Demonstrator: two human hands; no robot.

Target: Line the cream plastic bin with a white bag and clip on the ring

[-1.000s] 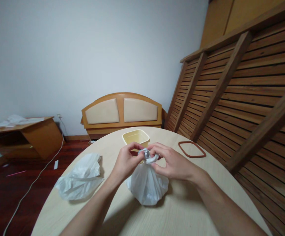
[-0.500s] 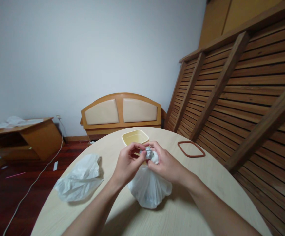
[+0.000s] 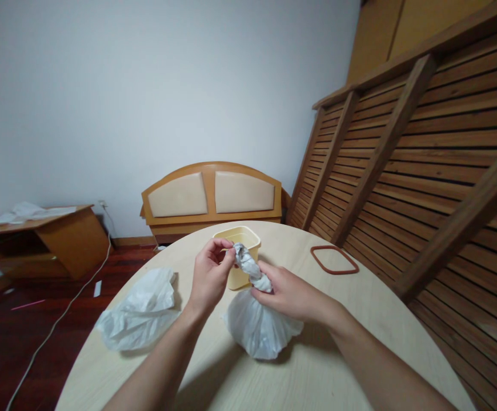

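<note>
A filled white plastic bag (image 3: 262, 331) rests on the round table (image 3: 360, 354) in front of me, its neck twisted into a rope. My left hand (image 3: 214, 268) pinches the loose top end of that neck between thumb and fingers. Lower down, just above the bag's bulging body, my right hand (image 3: 285, 288) grips the neck. What the bag contains cannot be made out. Right behind the neck stands a pale yellow plastic bin (image 3: 240, 278), partly covered by my left hand and the bag.
On the table's left lies another crumpled white plastic bag (image 3: 139, 311). A brown rounded frame (image 3: 334, 272) lies flat toward the right. Slatted wooden panels (image 3: 454, 171) lean close by the table's right edge. A white cable (image 3: 64, 311) crosses the floor at left.
My left hand has moved left and drawn the bag's neck out into a longer twist. My right hand keeps its hold near the base, and more of the bin shows.
</note>
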